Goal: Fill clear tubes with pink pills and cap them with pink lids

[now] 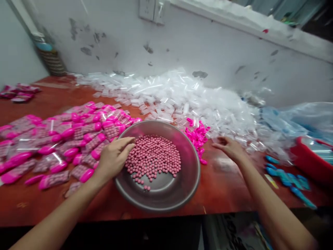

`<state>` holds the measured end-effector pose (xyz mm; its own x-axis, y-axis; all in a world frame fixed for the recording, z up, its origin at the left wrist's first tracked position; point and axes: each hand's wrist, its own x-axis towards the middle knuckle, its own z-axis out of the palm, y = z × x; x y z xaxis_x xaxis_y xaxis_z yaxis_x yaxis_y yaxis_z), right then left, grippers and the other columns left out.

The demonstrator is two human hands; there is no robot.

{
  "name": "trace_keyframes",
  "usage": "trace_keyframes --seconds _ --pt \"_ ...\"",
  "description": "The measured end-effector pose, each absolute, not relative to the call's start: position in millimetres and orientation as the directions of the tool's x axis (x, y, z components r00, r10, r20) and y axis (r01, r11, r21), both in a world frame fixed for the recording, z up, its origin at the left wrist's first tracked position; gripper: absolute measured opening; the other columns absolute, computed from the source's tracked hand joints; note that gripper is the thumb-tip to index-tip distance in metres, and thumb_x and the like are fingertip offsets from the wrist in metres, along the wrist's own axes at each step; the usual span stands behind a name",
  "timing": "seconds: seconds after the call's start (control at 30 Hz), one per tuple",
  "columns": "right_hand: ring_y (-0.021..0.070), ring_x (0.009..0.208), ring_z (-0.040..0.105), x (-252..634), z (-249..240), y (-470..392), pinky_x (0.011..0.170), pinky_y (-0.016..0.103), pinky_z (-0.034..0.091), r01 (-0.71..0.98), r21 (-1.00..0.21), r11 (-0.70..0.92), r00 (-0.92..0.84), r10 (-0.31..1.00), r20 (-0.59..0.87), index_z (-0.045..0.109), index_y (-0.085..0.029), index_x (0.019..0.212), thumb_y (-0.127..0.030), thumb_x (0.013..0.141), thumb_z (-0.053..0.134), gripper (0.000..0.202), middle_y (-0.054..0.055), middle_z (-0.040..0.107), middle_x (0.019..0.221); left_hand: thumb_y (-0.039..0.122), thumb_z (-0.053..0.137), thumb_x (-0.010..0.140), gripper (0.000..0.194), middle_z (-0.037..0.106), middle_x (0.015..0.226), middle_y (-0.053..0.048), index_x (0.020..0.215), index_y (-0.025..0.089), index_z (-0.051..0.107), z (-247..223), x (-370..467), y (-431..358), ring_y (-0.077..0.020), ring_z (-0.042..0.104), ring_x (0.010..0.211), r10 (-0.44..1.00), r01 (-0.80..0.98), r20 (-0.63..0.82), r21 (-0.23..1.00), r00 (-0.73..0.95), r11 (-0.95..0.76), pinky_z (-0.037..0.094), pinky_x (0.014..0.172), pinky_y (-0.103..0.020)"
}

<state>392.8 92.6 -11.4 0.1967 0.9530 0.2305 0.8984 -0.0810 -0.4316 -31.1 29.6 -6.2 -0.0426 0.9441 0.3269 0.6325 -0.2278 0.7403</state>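
I see dusty-pink beads (154, 156) in dull grey bowl (162, 192), its inner wall tinged magenta. Hot-pink pieces (196, 133). Packs (84, 143) hot pink, dusty-pink bead-dotted. Red-brown table (221, 194); whitish wall (109, 41), grey-blotched.

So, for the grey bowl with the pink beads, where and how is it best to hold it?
Probably by the rim of the grey bowl, from two opposite sides: left hand at the left, right hand from the right, nearer than the small pink pieces. The bowl is wide, round and without visible handle; a level grip should keep the loose beads inside.
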Motion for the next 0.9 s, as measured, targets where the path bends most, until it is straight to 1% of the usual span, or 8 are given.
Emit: trace_keyframes --seconds 0.1,0.17,0.27,0.33,0.4,0.5,0.6,0.9 --pt "0.0192 0.076 0.059 330.7 21.8 60.8 0.064 0.028 0.045 0.864 -0.500 0.060 0.040 0.982 0.187 0.059 -0.014 0.102 -0.043 0.064 0.065 0.048 0.010 0.064 0.091 0.031 0.048 0.081 0.028 0.069 0.099 -0.003 0.099 0.019 0.066 -7.0 -31.4 28.8 -0.0179 0.063 0.091 0.939 0.645 0.341 0.726 -0.036 -0.239 0.047 0.084 -0.029" --pt "0.0174 0.071 0.059 279.4 37.7 37.3 0.059 0.026 0.044 0.868 -0.470 0.164 -0.173 0.985 0.023 0.061 -0.017 0.095 -0.042 0.065 0.064 0.039 0.006 0.065 0.085 0.031 0.048 0.082 0.027 0.069 0.098 -0.003 0.100 0.020 0.066 -6.4 -29.9 24.4 -0.0189 0.063 0.088 0.940 0.683 0.339 0.697 -0.044 -0.219 0.048 0.082 -0.031" --pt "0.0171 0.059 0.058 213.7 38.9 13.0 0.047 0.024 0.038 0.934 -0.266 0.237 -0.303 0.921 -0.246 0.064 -0.018 0.073 -0.035 0.056 0.071 0.025 0.003 0.064 0.067 0.028 0.047 0.083 0.027 0.069 0.098 -0.003 0.103 0.023 0.064 -5.6 -25.2 13.3 -0.0209 0.062 0.088 0.928 0.744 0.372 0.624 -0.016 -0.238 0.044 0.088 -0.037" --pt "0.0194 0.057 0.058 187.3 29.2 5.9 0.044 0.024 0.035 0.961 -0.090 0.261 -0.275 0.883 -0.380 0.063 -0.017 0.062 -0.032 0.049 0.074 0.023 0.005 0.063 0.062 0.024 0.045 0.084 0.027 0.069 0.099 -0.003 0.105 0.022 0.063 -6.2 -22.2 6.2 -0.0203 0.062 0.089 0.916 0.745 0.400 0.604 0.021 -0.282 0.037 0.095 -0.040" --pt "0.0214 0.056 0.060 173.2 19.0 3.1 0.042 0.024 0.034 0.961 0.025 0.274 -0.234 0.862 -0.450 0.063 -0.016 0.058 -0.030 0.045 0.075 0.022 0.008 0.064 0.061 0.019 0.043 0.084 0.028 0.069 0.099 -0.004 0.105 0.021 0.062 -7.6 -20.6 1.6 -0.0192 0.062 0.089 0.910 0.730 0.413 0.612 0.034 -0.305 0.032 0.099 -0.041" --pt "0.0220 0.055 0.061 161.5 9.7 2.2 0.042 0.024 0.036 0.957 0.086 0.277 -0.210 0.865 -0.455 0.065 -0.015 0.058 -0.028 0.046 0.074 0.020 0.011 0.065 0.062 0.016 0.043 0.084 0.028 0.068 0.100 -0.005 0.105 0.020 0.062 -10.2 -20.9 -0.1 -0.0190 0.062 0.089 0.906 0.707 0.421 0.632 0.028 -0.316 0.028 0.101 -0.043" --pt "0.0231 0.060 0.062 149.1 3.6 5.6 0.046 0.025 0.039 0.953 0.094 0.288 -0.222 0.874 -0.433 0.067 -0.013 0.061 -0.030 0.050 0.071 0.021 0.013 0.066 0.065 0.015 0.044 0.084 0.028 0.068 0.100 -0.004 0.105 0.021 0.062 -12.8 -22.5 0.6 -0.0187 0.062 0.088 0.902 0.684 0.431 0.647 0.038 -0.338 0.026 0.101 -0.044" --pt "0.0199 0.065 0.059 123.3 -24.3 33.8 0.051 0.024 0.035 0.952 -0.060 0.299 -0.300 0.888 -0.349 0.062 -0.012 0.068 -0.042 0.057 0.068 0.033 0.009 0.064 0.066 0.013 0.045 0.083 0.027 0.070 0.092 -0.003 0.101 0.020 0.063 -16.3 -24.5 -0.4 -0.0184 0.062 0.085 0.892 0.697 0.450 0.629 0.034 -0.343 0.028 0.099 -0.044"
